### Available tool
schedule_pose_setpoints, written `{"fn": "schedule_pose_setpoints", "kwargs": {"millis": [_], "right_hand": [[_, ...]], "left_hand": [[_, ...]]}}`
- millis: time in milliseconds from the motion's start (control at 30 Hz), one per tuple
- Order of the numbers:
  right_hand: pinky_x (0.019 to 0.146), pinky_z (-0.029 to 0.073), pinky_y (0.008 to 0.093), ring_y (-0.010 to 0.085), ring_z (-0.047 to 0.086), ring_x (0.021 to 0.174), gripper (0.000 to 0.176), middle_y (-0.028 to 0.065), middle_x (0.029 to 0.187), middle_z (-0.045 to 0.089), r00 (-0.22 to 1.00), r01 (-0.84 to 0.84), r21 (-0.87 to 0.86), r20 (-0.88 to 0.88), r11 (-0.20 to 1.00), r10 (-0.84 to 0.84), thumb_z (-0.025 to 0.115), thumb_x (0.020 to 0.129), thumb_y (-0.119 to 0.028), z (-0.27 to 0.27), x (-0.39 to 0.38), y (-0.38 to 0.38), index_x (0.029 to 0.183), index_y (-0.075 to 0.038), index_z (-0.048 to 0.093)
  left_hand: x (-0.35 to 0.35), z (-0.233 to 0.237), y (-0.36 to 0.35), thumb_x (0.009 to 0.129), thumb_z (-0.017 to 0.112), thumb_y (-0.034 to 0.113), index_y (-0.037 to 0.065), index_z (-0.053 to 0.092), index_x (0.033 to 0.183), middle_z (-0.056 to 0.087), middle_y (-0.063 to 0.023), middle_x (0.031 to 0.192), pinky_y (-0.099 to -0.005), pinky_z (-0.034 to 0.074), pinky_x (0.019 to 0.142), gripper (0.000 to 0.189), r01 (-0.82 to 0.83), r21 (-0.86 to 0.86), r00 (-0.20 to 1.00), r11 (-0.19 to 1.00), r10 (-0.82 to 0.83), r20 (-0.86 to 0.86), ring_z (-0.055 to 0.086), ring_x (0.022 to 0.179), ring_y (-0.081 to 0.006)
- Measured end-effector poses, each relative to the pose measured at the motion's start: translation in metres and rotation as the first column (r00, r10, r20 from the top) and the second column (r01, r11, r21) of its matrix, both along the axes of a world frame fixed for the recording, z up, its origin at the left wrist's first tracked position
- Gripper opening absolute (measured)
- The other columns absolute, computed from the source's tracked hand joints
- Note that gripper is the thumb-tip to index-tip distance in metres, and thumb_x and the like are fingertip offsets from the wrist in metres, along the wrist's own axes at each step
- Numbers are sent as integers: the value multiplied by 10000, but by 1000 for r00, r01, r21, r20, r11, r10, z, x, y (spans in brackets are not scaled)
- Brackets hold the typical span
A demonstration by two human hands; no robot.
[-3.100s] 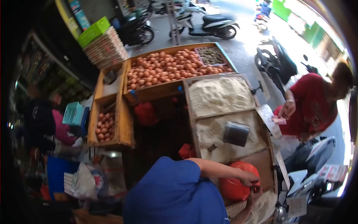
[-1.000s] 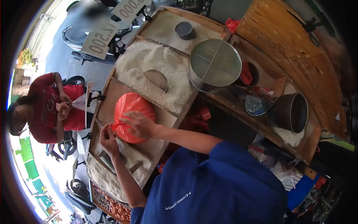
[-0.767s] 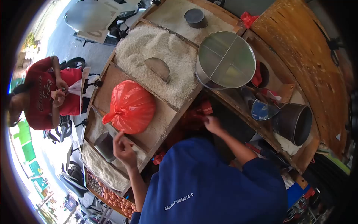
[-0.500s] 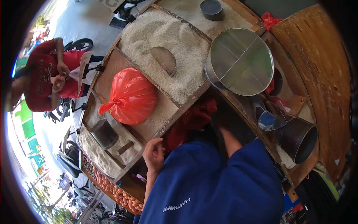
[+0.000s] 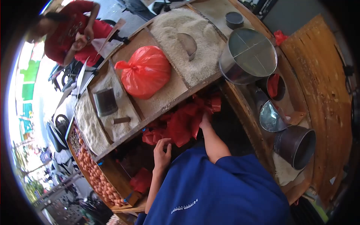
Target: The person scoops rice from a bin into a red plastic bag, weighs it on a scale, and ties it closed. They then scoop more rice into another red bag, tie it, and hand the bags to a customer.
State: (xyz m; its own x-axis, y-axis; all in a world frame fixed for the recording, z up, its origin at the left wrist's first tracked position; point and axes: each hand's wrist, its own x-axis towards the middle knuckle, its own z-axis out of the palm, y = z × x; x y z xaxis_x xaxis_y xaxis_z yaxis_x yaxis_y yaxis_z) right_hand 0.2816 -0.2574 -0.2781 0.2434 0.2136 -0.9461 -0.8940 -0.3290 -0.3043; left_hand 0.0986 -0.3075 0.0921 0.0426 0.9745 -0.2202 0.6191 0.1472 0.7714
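Note:
Under the rim of the rice bins hangs a bunch of red plastic bags (image 5: 178, 123). My right hand (image 5: 205, 122) reaches into its right side and grips the plastic, with the fingertips hidden in the folds. Just below the bunch's left end is my left hand (image 5: 162, 152), loosely curled and empty, thumb apart from the fingers. Above, a full, knotted red plastic bag (image 5: 147, 73) rests on a wooden divided bin. A half-round metal scoop (image 5: 187, 45) stands in the heaped white rice (image 5: 204, 63) beside it.
A large metal measuring can (image 5: 251, 56) stands right of the rice. More cans (image 5: 296, 146) and a metal scoop (image 5: 272, 116) lie beyond it. A dark cylinder (image 5: 105, 102) sits in the left rice bin, near eggs (image 5: 95, 174). Across the stall stands a person in red (image 5: 71, 30).
My right hand has moved up and left into the red bags, which now spread farther out into view. My left hand stays near the bin's edge. The view has shifted.

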Motion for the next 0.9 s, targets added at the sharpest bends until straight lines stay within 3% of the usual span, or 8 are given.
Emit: {"fn": "schedule_pose_setpoints", "kwargs": {"millis": [133, 200, 267, 467, 533, 667, 733, 900], "right_hand": [[882, 476, 406, 275, 578, 1028, 345, 184, 1118, 589, 789, -592, -14, 189, 805, 584, 554, 850, -234, 46, 25, -23, 1135, -40, 548], [831, 491, 420, 335, 599, 981, 327, 249, 1043, 607, -128, -872, -454, 575, 185, 808, 531, 876, -249, 106, 43, -55, 1069, 13, 571], [769, 500, 453, 417, 606, 913, 324, 283, 941, 619, -540, -728, -665, 402, -170, 740, 540, 881, -261, 138, 68, -90, 963, 47, 599], [723, 510, 476, 403, 618, 894, 358, 256, 907, 635, -467, -795, -599, 702, 92, 538, 596, 828, -349, 164, 85, -100, 902, -4, 651], [764, 515, 445, 353, 637, 920, 543, 243, 975, 642, -827, -499, -606, 120, -620, 549, 670, 698, -520, 92, 162, -168, 1007, -74, 669], [772, 517, 448, 359, 647, 905, 394, 240, 1013, 638, -461, -582, -782, 92, -222, 883, 587, 834, -370, 179, 143, -210, 1037, -40, 654], [718, 513, 471, 420, 626, 862, 347, 255, 921, 639, -665, -564, -816, 358, -126, 655, 580, 842, -344, 207, 136, -199, 975, -32, 651], [614, 467, 430, 426, 599, 762, 212, 245, 762, 609, -528, -827, -551, 829, 111, 184, 582, 865, -202, 426, 75, -130, 902, 3, 622]], "left_hand": [[-13, -6, -60, 833, 567, 1, 4, 614, 999, 617, -108, 901, -282, 482, 658, 172, -124, 15, 990, 992, 123, 73, 610, 709, -179], [-18, -5, -90, 836, 569, 7, 5, 617, 997, 621, -107, 893, -281, 482, 657, 168, -209, -27, 970, 977, 211, 117, 610, 708, -174], [-23, -7, -113, 838, 571, 12, 5, 620, 995, 624, -105, 886, -280, 482, 657, 164, -284, -60, 943, 957, 290, 163, 609, 708, -169], [-34, -14, -173, 840, 583, 46, 11, 627, 988, 641, -100, 848, -279, 487, 647, 158, -376, -15, 891, 927, 366, 268, 608, 692, -164], [-31, -16, -193, 842, 575, 36, 15, 627, 987, 640, -85, 838, -264, 481, 654, 156, -326, 15, 908, 945, 309, 283, 601, 706, -136], [-43, 24, -173, 840, 585, 52, 13, 627, 975, 648, -122, 867, -297, 509, 692, 147, -317, 66, 901, 946, 279, 333, 644, 771, -204], [-43, 29, -167, 841, 581, 45, 14, 622, 991, 645, -126, 887, -300, 511, 710, 159, -359, 74, 875, 931, 307, 375, 645, 788, -211], [-44, 85, -122, 805, 612, 49, 27, 613, 1015, 622, -116, 957, -344, 478, 812, 212, -184, 288, 952, 940, 97, 292, 601, 901, -266]]}}
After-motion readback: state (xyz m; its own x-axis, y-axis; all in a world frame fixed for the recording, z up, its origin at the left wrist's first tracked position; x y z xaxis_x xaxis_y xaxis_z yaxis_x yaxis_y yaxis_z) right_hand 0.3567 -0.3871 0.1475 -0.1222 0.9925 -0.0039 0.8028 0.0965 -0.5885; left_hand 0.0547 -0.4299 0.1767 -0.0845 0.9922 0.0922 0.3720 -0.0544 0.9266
